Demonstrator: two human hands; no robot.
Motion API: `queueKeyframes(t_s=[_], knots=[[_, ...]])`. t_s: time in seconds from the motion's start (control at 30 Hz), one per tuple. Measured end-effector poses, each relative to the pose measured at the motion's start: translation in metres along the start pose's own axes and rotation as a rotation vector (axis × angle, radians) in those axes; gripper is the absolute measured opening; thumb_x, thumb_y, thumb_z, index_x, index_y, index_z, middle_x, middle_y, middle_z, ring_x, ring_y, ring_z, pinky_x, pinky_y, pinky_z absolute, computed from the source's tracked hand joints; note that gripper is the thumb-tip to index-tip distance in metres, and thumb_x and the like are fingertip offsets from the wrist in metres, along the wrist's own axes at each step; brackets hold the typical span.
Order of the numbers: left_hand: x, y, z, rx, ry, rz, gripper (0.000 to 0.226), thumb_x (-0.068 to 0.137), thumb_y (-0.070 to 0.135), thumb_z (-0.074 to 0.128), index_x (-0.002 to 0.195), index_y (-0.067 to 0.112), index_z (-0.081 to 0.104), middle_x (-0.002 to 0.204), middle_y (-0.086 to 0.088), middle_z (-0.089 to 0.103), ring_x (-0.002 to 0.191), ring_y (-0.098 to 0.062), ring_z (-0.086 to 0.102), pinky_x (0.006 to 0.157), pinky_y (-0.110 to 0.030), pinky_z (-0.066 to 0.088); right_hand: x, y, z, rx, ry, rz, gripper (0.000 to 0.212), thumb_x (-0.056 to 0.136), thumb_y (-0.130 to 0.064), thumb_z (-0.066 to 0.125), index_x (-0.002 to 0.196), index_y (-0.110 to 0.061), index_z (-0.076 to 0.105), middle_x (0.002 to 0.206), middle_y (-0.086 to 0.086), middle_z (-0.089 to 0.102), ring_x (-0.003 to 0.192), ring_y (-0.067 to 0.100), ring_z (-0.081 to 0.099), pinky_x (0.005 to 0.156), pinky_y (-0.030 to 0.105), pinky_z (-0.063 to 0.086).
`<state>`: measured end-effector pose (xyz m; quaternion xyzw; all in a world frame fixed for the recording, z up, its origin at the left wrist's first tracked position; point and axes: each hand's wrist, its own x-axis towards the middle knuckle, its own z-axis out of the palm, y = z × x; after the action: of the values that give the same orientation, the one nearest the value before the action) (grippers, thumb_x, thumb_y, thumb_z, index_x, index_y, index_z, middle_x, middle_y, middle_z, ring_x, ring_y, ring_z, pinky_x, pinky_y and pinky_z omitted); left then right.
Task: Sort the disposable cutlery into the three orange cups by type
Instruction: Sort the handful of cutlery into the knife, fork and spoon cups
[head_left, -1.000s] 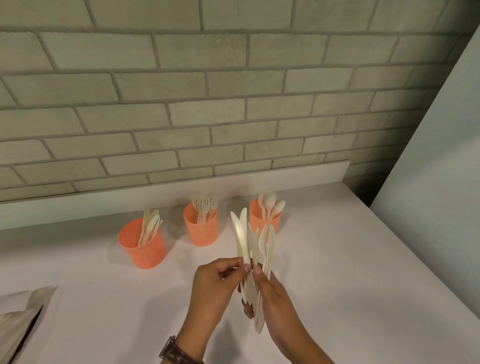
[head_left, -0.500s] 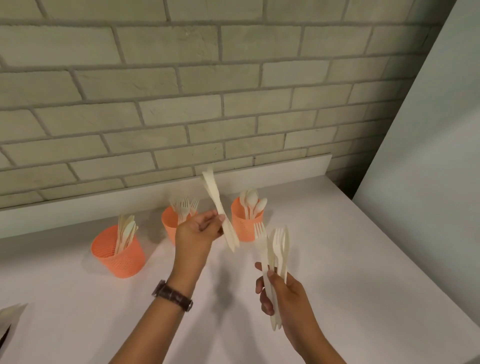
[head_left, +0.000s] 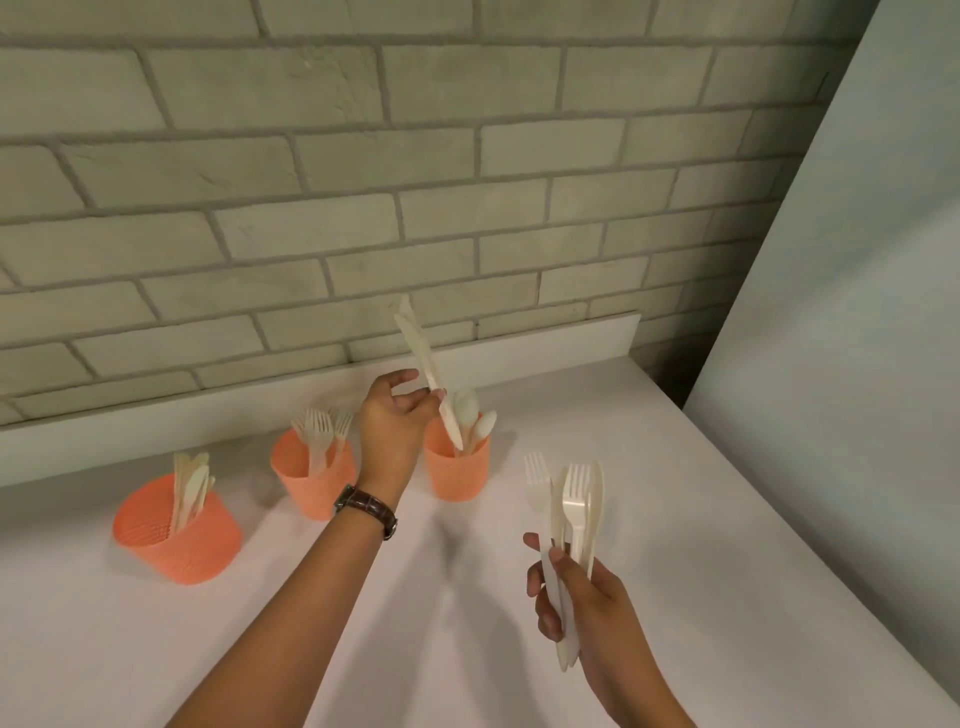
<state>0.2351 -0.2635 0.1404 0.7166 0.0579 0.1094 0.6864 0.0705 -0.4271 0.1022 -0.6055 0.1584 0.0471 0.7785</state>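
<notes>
**A:** What has the left hand (head_left: 395, 421) got?

**B:** A knife (head_left: 418, 348), pinched about midway along between thumb and fingers (head_left: 422, 402). It could be two stacked together, I can't tell. It tilts, upper end toward the brick wall (head_left: 363, 182), lower end in front of the right cup (head_left: 457, 475).

**A:** That cup holds spoons (head_left: 466, 410), though.

**B:** Yes. There are forks (head_left: 317, 431) in the middle cup (head_left: 311, 480) and other knives (head_left: 189, 483) in the left cup (head_left: 176, 540). All three cups stand toward the back of the worktop (head_left: 675, 519). By type, I'd say this piece belongs in the left cup, well across from where it hangs.

**A:** And the right hand (head_left: 587, 597)?

**B:** Its fingers are curled round the handles of a bundle (head_left: 571, 499) of forks and knives. The bundle is upright, above the worktop and nearer the person. It looks like a stock to draw from, which leaves the other hand free to carry one kind at a time.
</notes>
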Motion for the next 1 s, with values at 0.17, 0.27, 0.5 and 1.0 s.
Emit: queueKeyframes(t_s=[0.17, 0.27, 0.5, 1.0], knots=[[-0.004, -0.003, -0.037, -0.071, -0.001, -0.046, 0.029, 0.082, -0.001, 0.065, 0.109, 0.005, 0.061, 0.072, 0.01, 0.071, 0.066, 0.0, 0.067, 0.074, -0.015, 0.054, 0.008, 0.003, 0.013, -0.051, -0.091, 0.006, 0.027, 0.099, -0.022, 0.042, 0.105, -0.015, 0.067, 0.067, 0.007, 0.055, 0.045, 0.017, 0.034, 0.05, 0.026, 0.033], [-0.001, 0.003, -0.07, -0.095, 0.062, -0.082, 0.025, 0.083, -0.002, 0.063, 0.108, 0.001, 0.064, 0.08, 0.001, 0.07, 0.064, 0.0, 0.067, 0.068, -0.015, 0.056, 0.011, 0.007, 0.027, -0.067, -0.153, 0.02, 0.028, 0.099, -0.022, 0.041, 0.106, -0.014, 0.067, 0.067, 0.007, 0.055, 0.045, 0.017, 0.034, 0.05, 0.027, 0.033], [-0.007, 0.011, -0.171, 0.04, 0.286, -0.011, 0.021, 0.084, 0.005, 0.064, 0.104, 0.009, 0.067, 0.09, -0.002, 0.072, 0.087, -0.013, 0.067, 0.082, -0.023, 0.053, 0.014, 0.019, 0.067, -0.075, -0.288, 0.078, 0.027, 0.098, -0.022, 0.042, 0.106, -0.011, 0.066, 0.063, 0.006, 0.056, 0.045, 0.017, 0.037, 0.045, 0.025, 0.033], [-0.01, -0.061, -0.263, 0.705, 0.486, -0.235, 0.048, 0.071, 0.021, 0.078, 0.116, 0.012, 0.065, 0.134, -0.009, 0.052, 0.124, -0.028, 0.044, 0.097, -0.033, 0.033, -0.003, 0.026, 0.117, -0.161, -0.345, 0.099, 0.024, 0.098, -0.026, 0.043, 0.105, -0.013, 0.063, 0.062, 0.006, 0.046, 0.042, 0.023, 0.047, 0.04, 0.026, 0.039]])
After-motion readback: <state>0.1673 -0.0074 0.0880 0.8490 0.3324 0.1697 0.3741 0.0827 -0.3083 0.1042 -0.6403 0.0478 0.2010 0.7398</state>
